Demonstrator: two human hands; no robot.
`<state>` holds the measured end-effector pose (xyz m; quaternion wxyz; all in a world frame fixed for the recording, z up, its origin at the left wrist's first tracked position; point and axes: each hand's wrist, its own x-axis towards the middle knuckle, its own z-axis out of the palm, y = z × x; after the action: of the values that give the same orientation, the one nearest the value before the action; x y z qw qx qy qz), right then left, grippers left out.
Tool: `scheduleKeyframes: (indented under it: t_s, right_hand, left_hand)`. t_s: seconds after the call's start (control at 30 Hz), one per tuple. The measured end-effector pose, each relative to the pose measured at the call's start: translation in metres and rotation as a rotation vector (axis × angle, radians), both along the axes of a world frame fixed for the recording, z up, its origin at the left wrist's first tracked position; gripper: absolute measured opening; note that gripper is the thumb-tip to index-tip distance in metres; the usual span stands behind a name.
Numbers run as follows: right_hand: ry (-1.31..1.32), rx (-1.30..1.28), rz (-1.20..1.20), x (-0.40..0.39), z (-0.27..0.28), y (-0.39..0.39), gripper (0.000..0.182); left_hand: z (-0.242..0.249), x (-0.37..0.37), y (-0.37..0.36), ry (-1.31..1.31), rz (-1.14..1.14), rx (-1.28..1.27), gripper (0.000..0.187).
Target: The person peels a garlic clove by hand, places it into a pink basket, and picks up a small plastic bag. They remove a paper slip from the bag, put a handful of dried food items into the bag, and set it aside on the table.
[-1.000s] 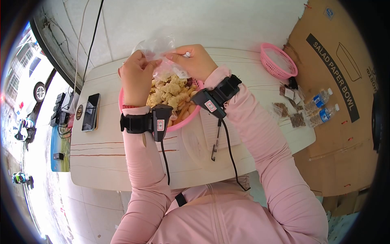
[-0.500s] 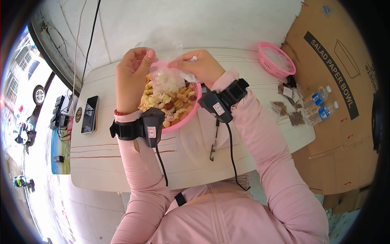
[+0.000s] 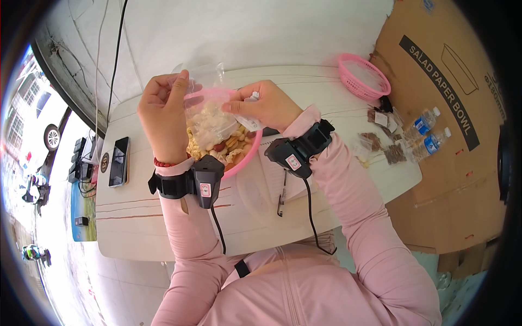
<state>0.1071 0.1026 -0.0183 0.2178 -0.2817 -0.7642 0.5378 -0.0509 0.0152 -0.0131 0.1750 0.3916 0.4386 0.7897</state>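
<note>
A clear plastic bag (image 3: pixel 205 120) hangs between my two hands over a pink basket (image 3: pixel 251 158). My left hand (image 3: pixel 165 111) pinches the bag's upper left edge between thumb and fingers. On the other side, my right hand (image 3: pixel 271 106) grips the bag's right edge, where a white printed label (image 3: pixel 250 123) shows under the fingers. Pale pieces show through the film in the lower part of the bag. Beneath it, the basket holds a mix of shelled nuts, reddish nuts and yellowish curly pieces (image 3: pixel 235 143), partly covered by the bag and my left wrist.
A notebook (image 3: pixel 296 186) and pen (image 3: pixel 281 194) lie right of the basket. Small brown packets (image 3: pixel 395 154) and two water bottles (image 3: pixel 433 142) are at the table's right, below a second pink basket (image 3: pixel 356 81). A phone (image 3: pixel 119 162) lies left. A large cardboard box (image 3: pixel 446 185) stands right.
My left hand has shifted left and slightly down, widening the gap between my hands. The bag is spread wider and hangs lower over the basket's contents.
</note>
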Motion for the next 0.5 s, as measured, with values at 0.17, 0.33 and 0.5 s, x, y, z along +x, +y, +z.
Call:
scheduleKeyframes:
  t_s: [0.17, 0.33, 0.5]
  right_hand:
    - [0.166, 0.066, 0.007, 0.004, -0.019, 0.003, 0.018]
    - [0.216, 0.171, -0.045, 0.010, -0.024, -0.002, 0.022]
    - [0.041, 0.389, 0.024, 0.016, -0.017, -0.015, 0.015]
  left_hand:
    - [-0.004, -0.002, -0.001, 0.142, 0.023, -0.093, 0.015]
    - [0.006, 0.012, -0.001, 0.232, 0.041, -0.024, 0.021]
    - [0.004, 0.005, -0.009, 0.597, 0.075, -0.208, 0.019]
